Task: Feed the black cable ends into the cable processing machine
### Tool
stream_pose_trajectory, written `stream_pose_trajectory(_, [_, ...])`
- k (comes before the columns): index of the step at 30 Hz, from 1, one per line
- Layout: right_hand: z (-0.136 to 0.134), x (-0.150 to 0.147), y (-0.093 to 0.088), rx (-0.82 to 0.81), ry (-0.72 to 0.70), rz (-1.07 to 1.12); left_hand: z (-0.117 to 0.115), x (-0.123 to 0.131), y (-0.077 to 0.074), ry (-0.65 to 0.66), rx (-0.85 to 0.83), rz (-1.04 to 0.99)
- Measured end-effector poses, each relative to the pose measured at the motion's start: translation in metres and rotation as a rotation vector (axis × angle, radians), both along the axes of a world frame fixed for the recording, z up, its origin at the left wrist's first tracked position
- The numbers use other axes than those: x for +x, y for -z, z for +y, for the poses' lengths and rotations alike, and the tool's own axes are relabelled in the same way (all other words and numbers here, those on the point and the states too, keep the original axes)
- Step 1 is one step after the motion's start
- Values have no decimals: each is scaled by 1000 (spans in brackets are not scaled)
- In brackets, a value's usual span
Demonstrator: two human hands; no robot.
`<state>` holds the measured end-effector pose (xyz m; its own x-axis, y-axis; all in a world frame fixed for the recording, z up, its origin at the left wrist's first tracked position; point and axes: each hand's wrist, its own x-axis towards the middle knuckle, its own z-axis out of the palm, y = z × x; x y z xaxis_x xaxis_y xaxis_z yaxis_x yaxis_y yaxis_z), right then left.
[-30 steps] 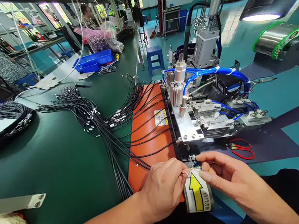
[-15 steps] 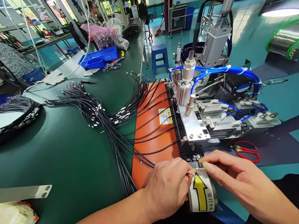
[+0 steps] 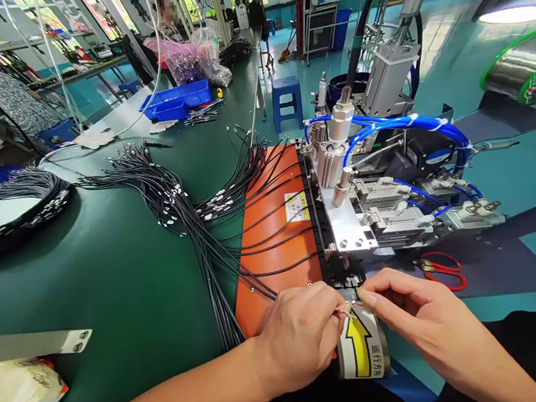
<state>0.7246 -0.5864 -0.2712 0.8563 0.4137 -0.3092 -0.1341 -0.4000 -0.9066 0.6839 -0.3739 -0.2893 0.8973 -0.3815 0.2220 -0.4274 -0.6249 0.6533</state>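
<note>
My left hand [image 3: 297,336] and my right hand [image 3: 419,319] meet at the near end of a black slotted track [image 3: 323,233] beside an orange plate [image 3: 277,238]. Both pinch the thin stripped wire ends [image 3: 347,309] of a black cable [image 3: 237,266] that runs back over the plate. Just below the fingertips is a white label with a yellow arrow [image 3: 362,345]. Behind stands a metal machine [image 3: 358,190] with blue air hoses.
Several black cables [image 3: 160,187] fan across the green table [image 3: 87,273]. Red-handled snips [image 3: 443,269] lie right of the machine. A coiled cable bundle [image 3: 12,211] sits far left, blue trays [image 3: 177,101] at the back. Other people work at the far benches.
The view has shifted slightly. My hands stay together at the track's end, the fingertips edging a little toward the track with the wire ends between them.
</note>
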Motion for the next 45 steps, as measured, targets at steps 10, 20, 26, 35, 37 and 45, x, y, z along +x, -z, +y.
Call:
stream_pose_trajectory(10, [0,-4,5,36,5,-93,0,-1,-2,-1,-16,12])
stream_pose_trajectory(20, [0,-5,5,-8,-47,-183,0,0,-2,-1,-32,19])
stream_pose_trajectory(26, [1,-6,4,33,-11,34,0,-2,1,-13,-60,0])
stream_pose_trajectory(35, [-5,-6,9,142,45,97,6,5,-6,22,-48,-19])
stream_pose_trajectory(37, [-7,-5,10,143,63,96,8,8,-9,22,-79,-25])
stream_pose_trajectory(45, [-14,-7,9,121,86,91,12,8,-15,92,-81,-229])
